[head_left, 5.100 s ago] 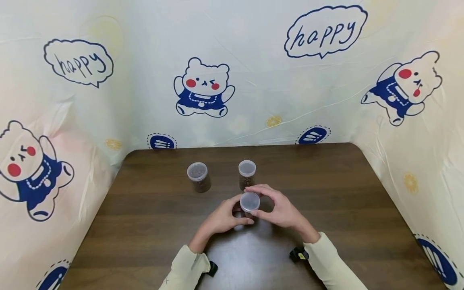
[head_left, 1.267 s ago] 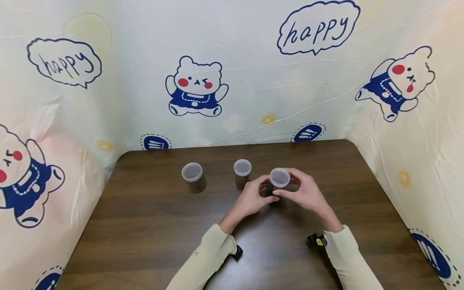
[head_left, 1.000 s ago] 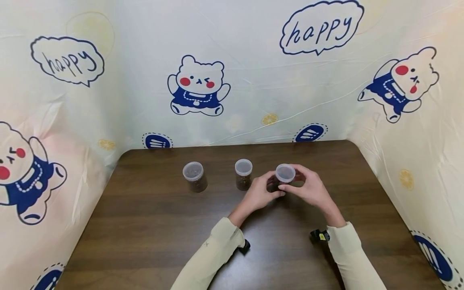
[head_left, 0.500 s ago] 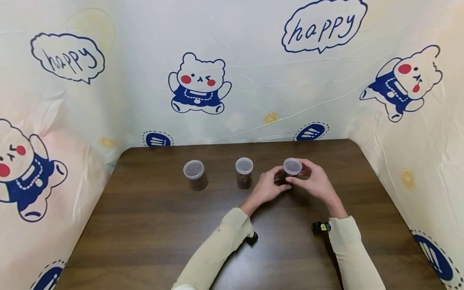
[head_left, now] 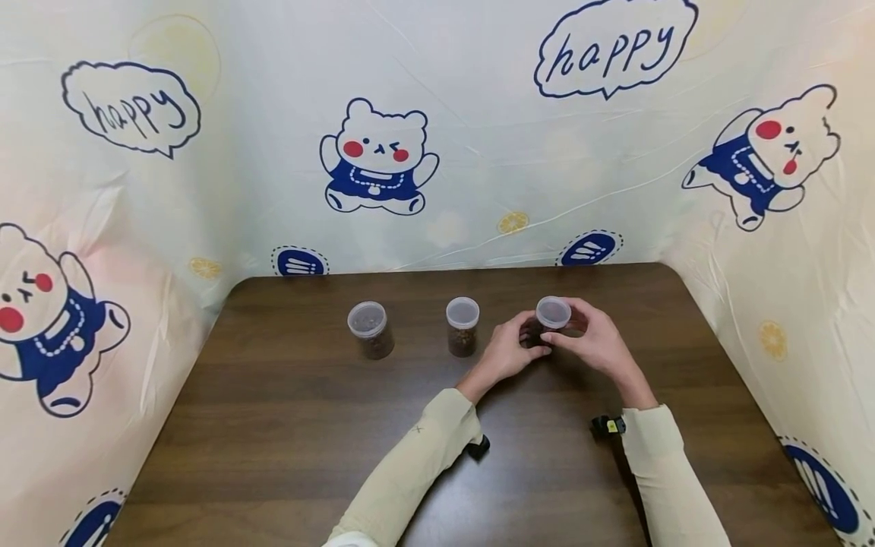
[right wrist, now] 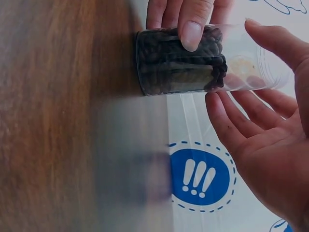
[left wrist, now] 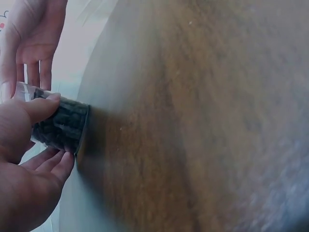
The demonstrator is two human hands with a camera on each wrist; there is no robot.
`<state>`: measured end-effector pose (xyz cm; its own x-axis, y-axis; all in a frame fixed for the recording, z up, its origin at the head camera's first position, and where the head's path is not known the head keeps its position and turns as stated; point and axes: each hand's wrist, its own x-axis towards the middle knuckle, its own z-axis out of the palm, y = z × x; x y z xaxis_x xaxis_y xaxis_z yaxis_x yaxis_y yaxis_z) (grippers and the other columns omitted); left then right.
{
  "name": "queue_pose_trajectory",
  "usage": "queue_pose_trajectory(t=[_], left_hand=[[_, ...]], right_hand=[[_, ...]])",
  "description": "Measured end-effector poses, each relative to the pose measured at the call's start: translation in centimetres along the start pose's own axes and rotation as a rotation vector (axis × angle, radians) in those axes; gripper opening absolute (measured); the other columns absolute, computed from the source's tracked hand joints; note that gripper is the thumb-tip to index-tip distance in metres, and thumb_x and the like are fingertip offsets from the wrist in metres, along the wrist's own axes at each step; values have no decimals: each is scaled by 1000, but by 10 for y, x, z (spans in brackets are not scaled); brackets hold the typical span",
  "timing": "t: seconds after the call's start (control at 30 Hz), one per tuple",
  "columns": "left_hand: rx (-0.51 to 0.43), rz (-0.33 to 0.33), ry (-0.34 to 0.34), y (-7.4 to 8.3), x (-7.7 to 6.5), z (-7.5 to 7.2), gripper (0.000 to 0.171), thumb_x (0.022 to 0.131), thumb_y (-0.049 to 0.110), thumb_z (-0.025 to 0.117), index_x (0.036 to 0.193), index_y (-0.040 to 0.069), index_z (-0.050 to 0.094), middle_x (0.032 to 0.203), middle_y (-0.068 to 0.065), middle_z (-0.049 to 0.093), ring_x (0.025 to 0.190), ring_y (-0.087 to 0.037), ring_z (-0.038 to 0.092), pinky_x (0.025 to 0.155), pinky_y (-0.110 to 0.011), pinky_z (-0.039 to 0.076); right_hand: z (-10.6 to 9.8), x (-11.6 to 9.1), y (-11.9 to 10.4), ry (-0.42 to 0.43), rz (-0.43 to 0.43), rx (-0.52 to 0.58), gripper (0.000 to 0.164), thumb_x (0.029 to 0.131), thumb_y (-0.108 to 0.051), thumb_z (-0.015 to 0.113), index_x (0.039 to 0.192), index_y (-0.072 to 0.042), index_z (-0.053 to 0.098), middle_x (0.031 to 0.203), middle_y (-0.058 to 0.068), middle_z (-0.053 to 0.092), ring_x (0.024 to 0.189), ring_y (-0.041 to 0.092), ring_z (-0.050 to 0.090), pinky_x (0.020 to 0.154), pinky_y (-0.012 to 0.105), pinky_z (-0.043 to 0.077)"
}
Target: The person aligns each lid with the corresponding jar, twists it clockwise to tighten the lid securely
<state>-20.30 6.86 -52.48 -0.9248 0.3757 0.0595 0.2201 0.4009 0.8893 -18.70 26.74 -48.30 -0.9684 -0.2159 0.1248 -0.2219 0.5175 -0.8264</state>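
Note:
A clear plastic jar with a translucent lid stands upright at the back right of the table, partly filled with dark beans that show in the right wrist view. Low on its body, the left hand grips it between thumb and fingers. Higher up, close under the lid, the right hand holds it, fingers round the far side. Its base sits right at the tabletop in both wrist views. To its left stands a narrow lidded jar with brown contents. Further left is a wider lidded jar, also darkly filled.
The dark wooden table has rounded back corners. A pale cloth printed with bears and speech bubbles hangs behind it and at both sides. Black wrist cameras are strapped at the cream sleeves.
Both hands have carried the jar from the front middle to the back right, right of the narrow jar, and lowered it. Over the last half second they have hardly moved.

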Motion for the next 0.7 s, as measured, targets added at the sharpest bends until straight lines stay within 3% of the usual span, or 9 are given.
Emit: queue_pose_trajectory(t=[0.17,0.53,0.7], left_hand=[[-6,-2,10,-1,1,1,62,90,16,85,145,14,58,138,-9,70,128,-21,69,107,-27,55],[-1,-9,10,5,0,2,61,90,13,84,145,14,58,136,-9,71,128,-20,69,107,-25,55],[22,-35,17,7,1,-2,70,90,17,85,151,12,51,142,-9,68,131,-23,67,109,-31,54]], right_hand=[[-2,2,-1,-27,17,22,65,90,-21,86,145,-5,56,141,20,63,127,40,66,109,56,52],[0,2,3,0,4,6,64,89,-26,87,143,-8,58,140,17,65,125,36,66,107,55,54],[-1,5,1,-16,3,15,67,88,-27,88,144,-10,56,142,17,63,131,40,63,112,59,50]])
